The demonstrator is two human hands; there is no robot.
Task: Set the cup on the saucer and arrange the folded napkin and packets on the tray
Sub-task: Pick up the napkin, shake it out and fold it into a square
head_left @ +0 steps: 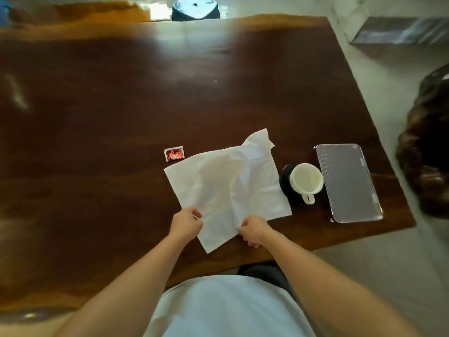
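A white napkin [226,181] lies spread open and creased on the dark wooden table [97,117], its far corner curled up. My left hand [187,221] pinches its near left edge. My right hand [254,229] pinches the near edge a little to the right. A white cup [306,182] stands on a black saucer [284,178] just right of the napkin, handle toward me. A silver ribbed tray [347,182] lies right of the cup, with nothing on it. One red packet [174,153] sits on the table beyond the napkin's left corner.
The table's near edge runs close under my hands and its right edge lies just past the tray. A dark round stool [195,8] stands beyond the far edge. A grey box [398,32] sits on the floor at upper right.
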